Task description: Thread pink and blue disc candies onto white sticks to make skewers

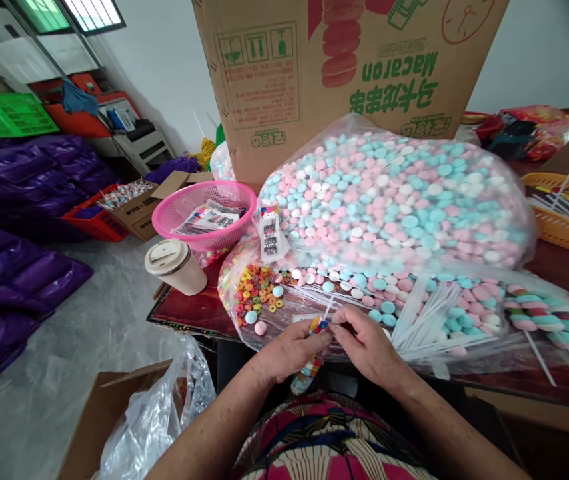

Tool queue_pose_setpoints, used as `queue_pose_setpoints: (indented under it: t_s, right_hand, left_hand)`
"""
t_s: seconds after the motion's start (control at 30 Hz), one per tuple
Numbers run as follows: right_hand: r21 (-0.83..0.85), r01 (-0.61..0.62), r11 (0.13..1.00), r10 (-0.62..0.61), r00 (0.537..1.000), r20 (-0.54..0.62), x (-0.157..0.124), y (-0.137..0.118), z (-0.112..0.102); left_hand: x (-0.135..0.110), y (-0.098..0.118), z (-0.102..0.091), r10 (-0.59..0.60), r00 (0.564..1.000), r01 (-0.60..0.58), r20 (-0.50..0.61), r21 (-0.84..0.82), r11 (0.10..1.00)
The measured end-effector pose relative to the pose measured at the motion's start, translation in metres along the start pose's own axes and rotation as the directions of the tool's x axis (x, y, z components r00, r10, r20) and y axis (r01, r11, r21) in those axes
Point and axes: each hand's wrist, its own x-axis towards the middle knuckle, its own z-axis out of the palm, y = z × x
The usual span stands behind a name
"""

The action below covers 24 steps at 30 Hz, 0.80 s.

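Observation:
My left hand (294, 350) is closed around a white stick strung with pastel candy discs (307, 370), which hangs down toward my lap. My right hand (367, 343) pinches the stick's upper end, where small colourful ring candies (317, 325) sit. Both hands meet at the table's near edge. Just beyond them lie loose ring candies (257, 293) and pink, blue and white candy discs (364, 283) on clear plastic. A bundle of white sticks (427, 310) lies to the right of my right hand.
A big clear bag of pastel candy discs (394, 193) fills the table's middle, a cardboard box (334, 60) behind it. A pink basket (204, 213), a lidded cup (174, 265), finished candy sticks (539, 317), an orange basket (564, 213). A plastic-lined box (139, 413) stands at lower left.

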Motion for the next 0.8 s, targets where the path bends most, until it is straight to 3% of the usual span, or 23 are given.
queue_pose_setpoints:
  t_s: [0.23, 0.3, 0.37, 0.43, 0.5, 0.57, 0.63, 0.7, 0.8]
  right_hand:
    - [0.019, 0.119, 0.993, -0.116, 0.984, -0.134, -0.007, -0.002, -0.003]
    - [0.075, 0.074, 0.994, -0.061, 0.985, -0.159, -0.007, 0.001, -0.008]
    - [0.178, -0.061, 0.982, 0.099, 0.971, -0.217, -0.007, 0.006, -0.012]
    - [0.270, -0.189, 0.944, 0.244, 0.952, -0.187, -0.006, 0.009, -0.012]
    - [0.266, -0.223, 0.938, 0.244, 0.969, -0.049, -0.004, 0.007, -0.008]
    - [0.178, -0.165, 0.970, 0.160, 0.986, 0.042, -0.002, 0.002, -0.002]
    - [0.108, -0.116, 0.987, 0.116, 0.993, 0.012, 0.002, -0.004, 0.000]
    - [0.147, -0.145, 0.978, 0.155, 0.986, -0.057, 0.006, -0.009, -0.004]
    - [0.300, -0.185, 0.936, 0.237, 0.961, -0.146, 0.012, -0.010, -0.020]
  left_hand:
    - [0.002, 0.002, -0.005, 0.019, 1.000, -0.020, 0.019, 0.056, 0.998]
    - [0.003, 0.002, -0.006, -0.005, 1.000, 0.004, 0.010, 0.050, 0.999]
    - [0.004, 0.001, -0.008, -0.010, 1.000, 0.011, -0.028, 0.039, 0.999]
    - [0.005, 0.001, -0.009, 0.036, 0.997, -0.031, -0.064, 0.084, 0.996]
    - [0.005, 0.001, -0.009, 0.090, 0.994, -0.072, -0.067, 0.227, 0.971]
    - [0.005, 0.000, -0.008, 0.102, 0.994, -0.076, -0.045, 0.393, 0.917]
    - [0.003, -0.002, -0.007, 0.060, 0.998, -0.064, 0.022, 0.486, 0.872]
    - [0.000, -0.003, -0.008, 0.001, 0.995, -0.051, 0.101, 0.496, 0.867]
    - [0.000, -0.003, -0.012, -0.068, 0.997, 0.048, 0.037, 0.400, 0.915]
